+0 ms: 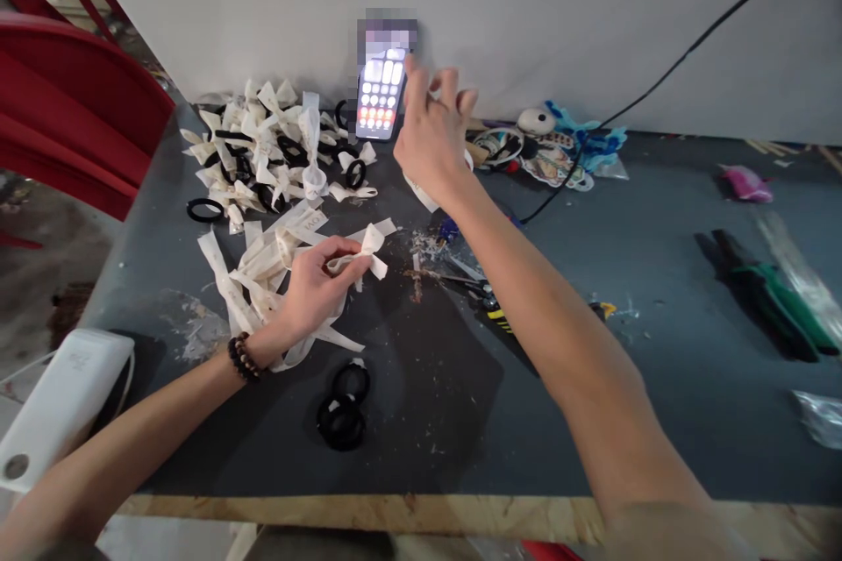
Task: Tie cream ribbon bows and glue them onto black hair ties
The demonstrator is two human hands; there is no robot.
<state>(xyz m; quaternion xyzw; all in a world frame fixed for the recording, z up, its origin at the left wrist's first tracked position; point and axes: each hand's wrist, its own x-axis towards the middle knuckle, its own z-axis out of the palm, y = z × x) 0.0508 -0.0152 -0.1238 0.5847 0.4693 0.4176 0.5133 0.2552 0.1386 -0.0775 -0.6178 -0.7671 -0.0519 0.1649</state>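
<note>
My left hand [319,285] is closed in a pinch on a small white ribbon bow [368,254], above a loose heap of white ribbon strips [263,267]. My right hand [431,136] reaches far forward, its fingers apart, with the index fingertip at the lit screen of a phone [381,92] that leans upright against the wall. It holds nothing. Two black hair ties [343,408] lie on the dark mat in front of my left hand. A pile of finished white bows on black hair ties [269,145] sits at the back left.
A white power bank [59,403] lies at the left edge. Green-handled pliers [769,289] rest on the right, a black cable [658,83] runs up the wall, and stickers and blue trinkets [559,149] sit by the wall. Scissors and scraps [460,272] lie under my right arm. A red chair [66,105] stands at left.
</note>
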